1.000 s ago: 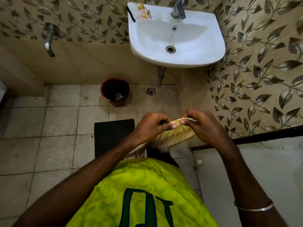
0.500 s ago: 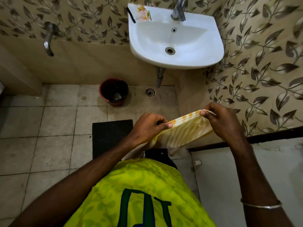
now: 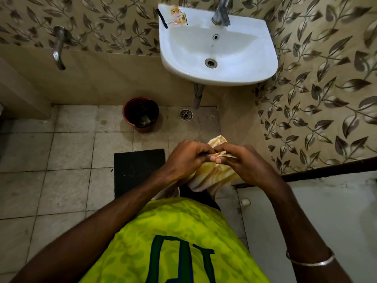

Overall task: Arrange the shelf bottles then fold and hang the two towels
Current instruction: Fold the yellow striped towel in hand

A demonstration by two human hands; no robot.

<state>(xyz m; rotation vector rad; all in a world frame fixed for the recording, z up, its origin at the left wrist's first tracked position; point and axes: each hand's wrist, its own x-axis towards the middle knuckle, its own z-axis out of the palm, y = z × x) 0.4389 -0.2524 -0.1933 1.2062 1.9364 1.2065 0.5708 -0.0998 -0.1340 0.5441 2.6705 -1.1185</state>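
A yellow-and-white striped towel (image 3: 212, 174) hangs in front of my body, doubled over. My left hand (image 3: 187, 158) and my right hand (image 3: 244, 162) meet at its top edge, fingertips touching, and both pinch the cloth there. A small loop of towel (image 3: 217, 139) sticks up just beyond my knuckles. The rest of the towel drapes down below my hands toward my green shirt. No shelf, bottles or second towel are in view.
A white wall sink (image 3: 218, 48) with a tap hangs ahead, sachets on its rim. On the tiled floor stand a red-brown bucket (image 3: 140, 114) and a black mat (image 3: 138, 170). A wall tap (image 3: 58, 48) juts out at left. A pale door panel (image 3: 326, 211) lies at right.
My right hand, which had drawn the towel edge out to the right, has come back to meet my left hand, so the towel is folded over between them.
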